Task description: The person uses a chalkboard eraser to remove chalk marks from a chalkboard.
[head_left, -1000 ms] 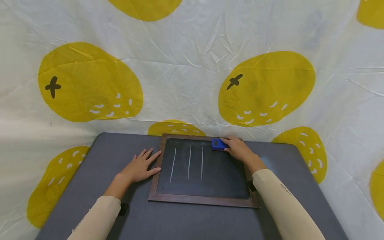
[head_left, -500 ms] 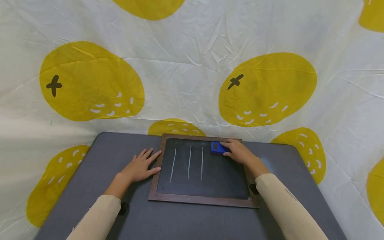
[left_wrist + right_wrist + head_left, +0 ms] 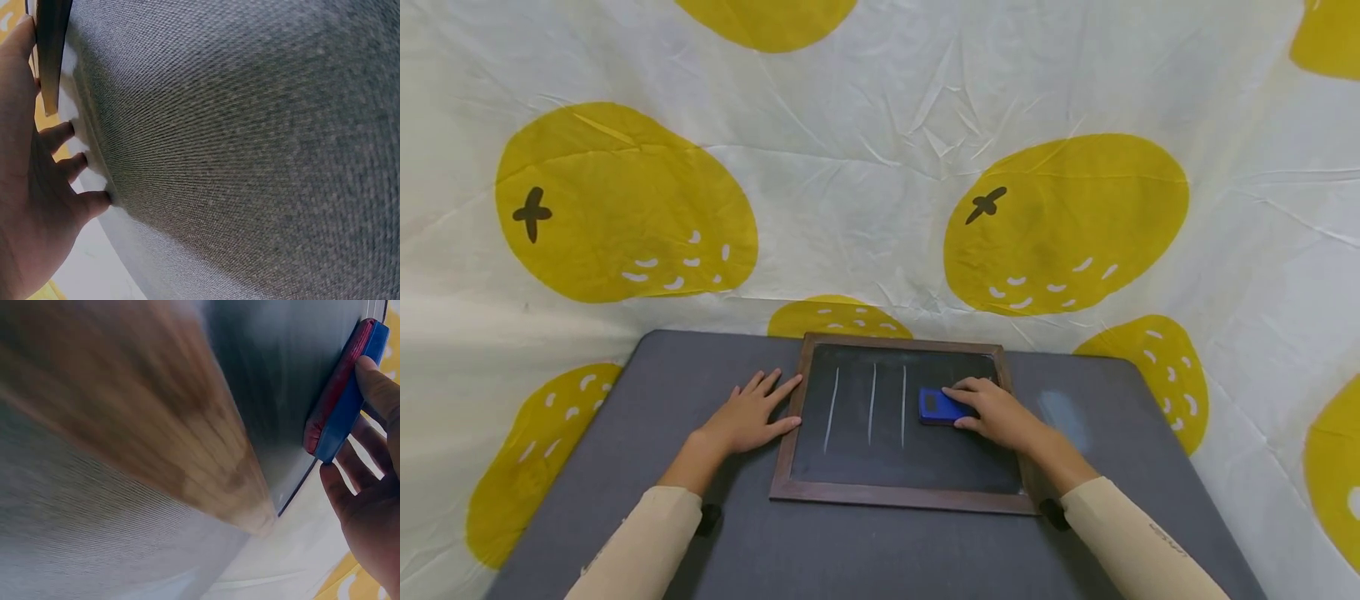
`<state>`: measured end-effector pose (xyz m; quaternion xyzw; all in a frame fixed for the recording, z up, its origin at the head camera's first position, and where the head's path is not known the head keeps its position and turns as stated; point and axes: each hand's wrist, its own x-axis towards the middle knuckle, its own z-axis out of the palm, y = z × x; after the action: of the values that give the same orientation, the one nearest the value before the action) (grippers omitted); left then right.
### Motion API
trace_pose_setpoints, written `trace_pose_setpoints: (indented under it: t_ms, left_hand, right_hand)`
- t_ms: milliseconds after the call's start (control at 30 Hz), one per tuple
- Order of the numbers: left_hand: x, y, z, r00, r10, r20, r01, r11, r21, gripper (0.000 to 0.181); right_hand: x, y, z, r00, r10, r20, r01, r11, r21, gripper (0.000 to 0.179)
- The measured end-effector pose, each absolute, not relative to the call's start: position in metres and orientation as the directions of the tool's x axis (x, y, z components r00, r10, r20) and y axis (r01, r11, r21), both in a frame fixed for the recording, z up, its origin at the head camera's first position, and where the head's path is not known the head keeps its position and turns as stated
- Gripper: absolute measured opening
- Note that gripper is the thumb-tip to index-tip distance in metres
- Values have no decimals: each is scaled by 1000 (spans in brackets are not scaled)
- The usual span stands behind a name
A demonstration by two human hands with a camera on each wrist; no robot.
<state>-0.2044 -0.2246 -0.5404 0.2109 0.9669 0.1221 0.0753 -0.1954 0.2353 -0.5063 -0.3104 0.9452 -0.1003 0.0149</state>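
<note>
Right hand and eraser, seen from my distant post: the right hand (image 3: 996, 414) has a narrow grip, its thumb and fingers pinching the blue eraser (image 3: 944, 406) by its 3 o'clock end. In the right wrist view I see the red felt (image 3: 337, 387) facing the dark surface. The eraser is over the chalkboard (image 3: 880, 467), close to the board's centre on the 2 o'clock side. Half a second ago it sat nearer the top edge, toward 1 o'clock; it has since moved down toward 6 o'clock, and the right hand and forearm have come with it.

Three upright chalk lines (image 3: 872, 404) run from the board's centre toward 9 o'clock, unchanged from the earlier frames; the eraser lies just beside the nearest line, apart from it. At the 9 o'clock side of the wooden frame (image 3: 902, 497), the left hand (image 3: 745, 421) is spread wide and holds nothing, with forefinger and thumb touching the frame; I find it as it was before.

The board rests on a grey table (image 3: 865, 550). Beyond the frame at 3 o'clock, a pale smudge (image 3: 1063, 417) shows more fully than before. At 12 o'clock hangs a white cloth (image 3: 850, 208) printed with yellow shapes.
</note>
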Motion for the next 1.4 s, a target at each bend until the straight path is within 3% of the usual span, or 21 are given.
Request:
trace_pose_setpoints:
  t_ms: [567, 1167, 1400]
  left_hand:
    - [-205, -225, -543, -905, 419, -76, 387, 884, 264, 80]
    - [-202, -223, -541, -906, 417, -77, 386, 886, 258, 80]
    - [-202, -222, -541, -904, 422, -74, 389, 881, 269, 80]
  right_hand:
    - [-127, 226, -517, -686, -716, 129, -726, 662, -187, 62]
    - [-120, 204, -516, -654, -744, 138, -755, 629, -184, 60]
    - [-123, 192, -515, -674, -728, 129, -739, 659, -141, 61]
